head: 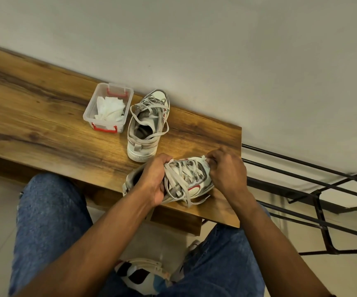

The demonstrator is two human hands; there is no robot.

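While the left hand curls round the collar of the sneaker at the table's near edge, the right hand pinches a white wipe against its toe, at two o'clock from that grip, and a red swoosh shows on its side, any lettering too small to read.

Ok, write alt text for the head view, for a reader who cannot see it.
A person's left hand grips a white sneaker at the table edge while the right hand pinches a white wipe against its toe. A second sneaker and a clear box of wipes stand behind it on the table.
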